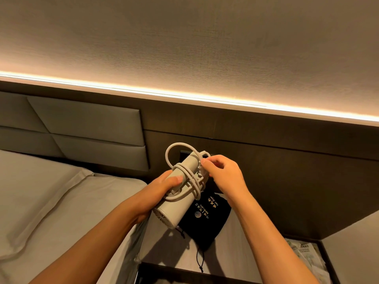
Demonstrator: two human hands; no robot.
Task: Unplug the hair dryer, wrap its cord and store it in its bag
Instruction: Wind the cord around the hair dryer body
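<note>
- The left hand point(162, 186) wraps its fingers and thumb around the white hair dryer point(180, 193) and holds it up in the air.
- The right hand point(222, 175) pinches the cord point(191, 181) at the top end of the dryer. The cord goes round the dryer in loops.
- The black bag point(207, 218) lies flat on the bedside table point(231, 253), right under the dryer.
- The bed point(51, 201) is close on the left. The dark wall panel point(276, 171) stands just behind the hands.
</note>
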